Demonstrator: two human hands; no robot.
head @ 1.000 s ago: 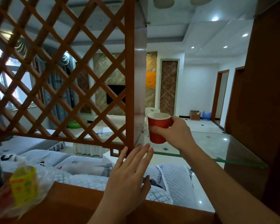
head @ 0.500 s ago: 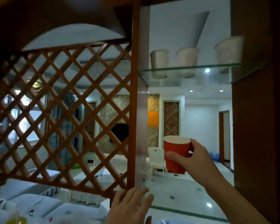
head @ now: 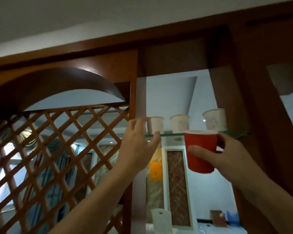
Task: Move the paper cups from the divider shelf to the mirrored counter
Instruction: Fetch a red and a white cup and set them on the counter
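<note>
1. Head view: the left hand [head: 137, 144] is reaching up to the front edge of the glass shelf [head: 230, 132]. Its fingers are spread apart and gripping nothing.
2. The leftmost white paper cup [head: 156, 124] is standing upright on the shelf, just beside those raised fingertips and just above the thumb. The blur is hiding whether any finger is touching it.
3. The middle white paper cup [head: 179, 124] and the rightmost white paper cup [head: 215, 119] are standing upright on the same shelf. Both are farther from the left fingers, and the rightmost is well apart from them.
4. The right hand [head: 232, 159] is holding a red paper cup [head: 200, 151] upright. The thumb is lying across the cup's front and the fingers are curling round its far side. The cup's rim is sitting level with the shelf edge.
5. A wooden lattice panel [head: 57, 149] is filling the space to the outer side of the left fingers.
</note>
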